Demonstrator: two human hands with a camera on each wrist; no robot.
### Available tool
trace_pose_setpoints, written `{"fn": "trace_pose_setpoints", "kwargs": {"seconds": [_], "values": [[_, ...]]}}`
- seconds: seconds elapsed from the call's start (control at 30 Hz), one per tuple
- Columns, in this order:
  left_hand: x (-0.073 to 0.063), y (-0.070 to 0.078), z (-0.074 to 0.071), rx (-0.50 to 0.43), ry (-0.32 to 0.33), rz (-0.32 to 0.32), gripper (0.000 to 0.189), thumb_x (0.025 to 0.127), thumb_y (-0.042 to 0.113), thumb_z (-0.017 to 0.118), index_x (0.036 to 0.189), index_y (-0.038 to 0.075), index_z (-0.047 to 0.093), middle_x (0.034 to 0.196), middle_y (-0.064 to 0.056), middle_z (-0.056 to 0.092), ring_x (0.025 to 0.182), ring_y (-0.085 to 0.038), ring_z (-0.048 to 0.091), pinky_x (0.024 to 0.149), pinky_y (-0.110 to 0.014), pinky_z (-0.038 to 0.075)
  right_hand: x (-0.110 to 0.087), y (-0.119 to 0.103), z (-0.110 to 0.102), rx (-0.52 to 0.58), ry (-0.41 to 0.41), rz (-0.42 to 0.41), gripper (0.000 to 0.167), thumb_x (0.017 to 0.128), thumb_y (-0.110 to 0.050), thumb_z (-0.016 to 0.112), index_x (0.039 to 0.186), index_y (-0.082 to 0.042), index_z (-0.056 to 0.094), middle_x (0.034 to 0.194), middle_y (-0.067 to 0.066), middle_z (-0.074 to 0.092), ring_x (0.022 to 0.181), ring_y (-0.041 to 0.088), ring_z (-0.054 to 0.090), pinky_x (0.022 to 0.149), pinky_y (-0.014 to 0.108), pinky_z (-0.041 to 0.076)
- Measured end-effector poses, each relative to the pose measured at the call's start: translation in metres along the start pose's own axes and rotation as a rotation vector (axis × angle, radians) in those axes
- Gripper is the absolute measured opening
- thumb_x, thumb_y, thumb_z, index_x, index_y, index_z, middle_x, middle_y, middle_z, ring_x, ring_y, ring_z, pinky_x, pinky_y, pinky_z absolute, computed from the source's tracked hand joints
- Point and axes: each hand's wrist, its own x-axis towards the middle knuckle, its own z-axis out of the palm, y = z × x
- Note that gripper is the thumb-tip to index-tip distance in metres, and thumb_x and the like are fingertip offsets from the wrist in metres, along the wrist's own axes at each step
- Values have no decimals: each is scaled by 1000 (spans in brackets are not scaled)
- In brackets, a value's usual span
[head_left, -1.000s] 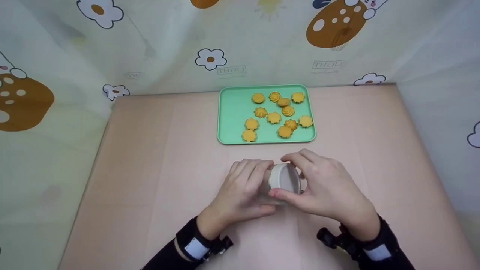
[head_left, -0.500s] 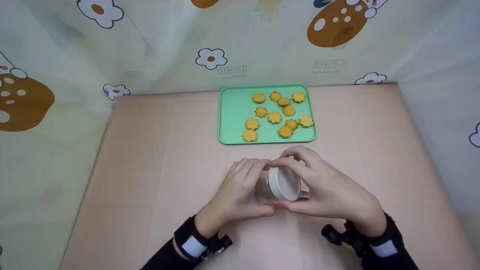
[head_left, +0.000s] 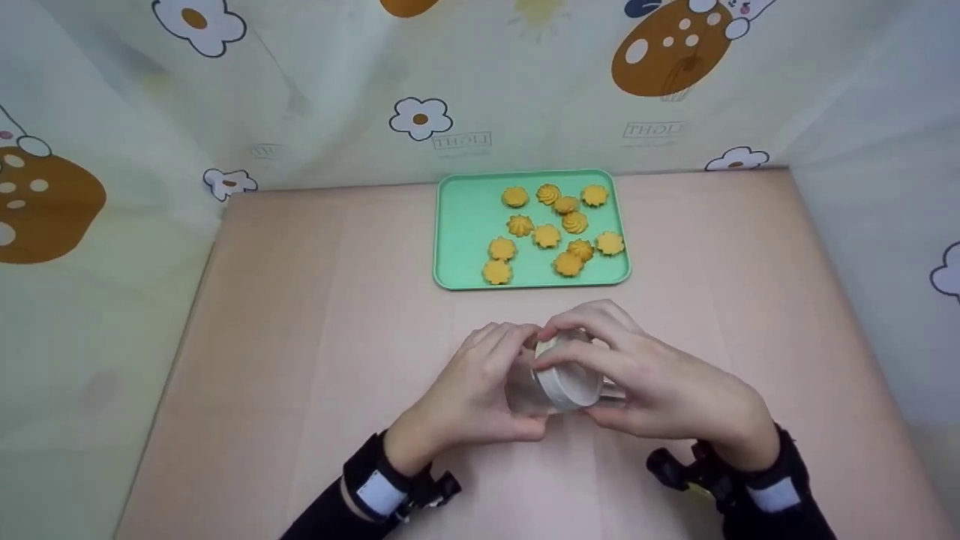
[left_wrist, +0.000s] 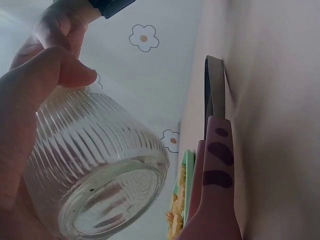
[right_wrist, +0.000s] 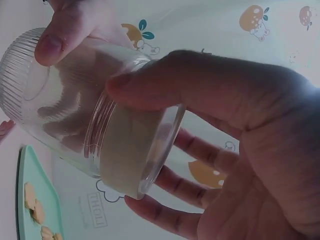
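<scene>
A clear ribbed jar (left_wrist: 95, 135) is tilted on its side between my hands, its pale lid (right_wrist: 132, 145) facing right in the head view. My left hand (head_left: 472, 390) grips the jar's body, thumb on one side and fingers on the other. My right hand (head_left: 660, 375) holds the lid, with its thumb and fingers spread round the rim. The jar looks see-through, with nothing visible inside. A pair of tongs (left_wrist: 219, 165) with pink, dark-spotted handles and metal arms lies by the jar in the left wrist view; my hands and the jar mostly hide it in the head view.
Behind the hands, a green tray (head_left: 457, 232) bears several golden flower-shaped cookies (head_left: 546, 237). The table (head_left: 300, 337) has a pale pink cover. A patterned curtain (head_left: 337, 90) rises along its back and sides.
My right hand's fingers have shifted round the lid and turned, the index finger now lying across its face. The jar's lid end tips slightly lower. The left hand keeps its hold.
</scene>
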Motion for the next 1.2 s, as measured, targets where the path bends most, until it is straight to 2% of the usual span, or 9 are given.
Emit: {"fn": "trace_pose_setpoints", "kwargs": {"seconds": [0.13, 0.23, 0.4, 0.53, 0.67, 0.83, 1.0, 1.1, 1.2], "values": [[-1, 0, -3, -51, -31, -26, 86, 70, 37, 92, 144, 11, 58, 123, 3, 67, 116, -11, 61, 105, -39, 53, 3, 0, -1, -16, 17, -97, 78, 75, 15, 76, 142, -22, 66, 153, 3, 58, 140, 28, 49, 118, 32, 43], [1, -1, -5, -118, -75, -41, 88, 69, 37, 94, 145, 12, 57, 125, 4, 67, 114, -10, 62, 101, -38, 55, 1, 0, -3, -21, 17, -128, 80, 73, 18, 74, 142, -22, 67, 151, 3, 60, 141, 28, 50, 121, 29, 41], [1, 0, -9, -199, -131, -69, 89, 68, 37, 96, 146, 15, 57, 129, 6, 68, 116, -9, 62, 101, -40, 55, -1, -1, -6, -21, 25, -131, 78, 74, 16, 78, 140, -23, 69, 149, 3, 60, 142, 29, 49, 120, 29, 42], [0, 0, -10, -200, -129, -85, 90, 67, 37, 97, 146, 16, 57, 130, 5, 68, 120, -10, 62, 104, -40, 55, -3, -1, -12, -24, 65, -118, 75, 75, 12, 81, 140, -22, 69, 149, 6, 58, 139, 30, 48, 116, 26, 43], [0, 0, -11, -197, -123, -99, 90, 67, 37, 97, 146, 15, 58, 131, 4, 68, 121, -14, 63, 104, -38, 56, -6, 1, -19, -42, 121, -62, 73, 76, 4, 88, 142, -20, 68, 150, 10, 55, 139, 30, 47, 113, 22, 43], [-2, 0, -11, -218, -132, -128, 90, 67, 36, 97, 145, 14, 59, 130, 4, 69, 121, -16, 64, 104, -40, 57, -13, 21, -28, -81, 243, 98, 75, 76, -9, 95, 145, -16, 67, 150, 12, 54, 134, 28, 52, 106, 22, 47], [-2, -1, -12, -232, -133, -121, 89, 67, 35, 97, 145, 14, 59, 131, 4, 69, 122, -13, 63, 105, -40, 57, -22, 64, -35, -97, 381, 370, 82, 79, -15, 99, 152, -15, 61, 150, 10, 53, 122, 21, 56, 89, 26, 57], [-2, -1, -11, -226, -135, -113, 89, 67, 35, 97, 145, 13, 59, 130, 3, 70, 121, -13, 63, 105, -40, 57, -30, 93, -36, -159, 426, 569, 84, 81, -18, 98, 154, -13, 57, 151, 17, 52, 130, 32, 51, 98, 48, 56], [-2, 0, -11, -215, -140, -112, 90, 67, 36, 98, 145, 13, 58, 130, 2, 70, 121, -14, 64, 106, -40, 57, -40, 118, -34, -208, 431, 737, 83, 82, -19, 97, 153, -7, 55, 152, 24, 50, 139, 47, 42, 102, 72, 46]]}}
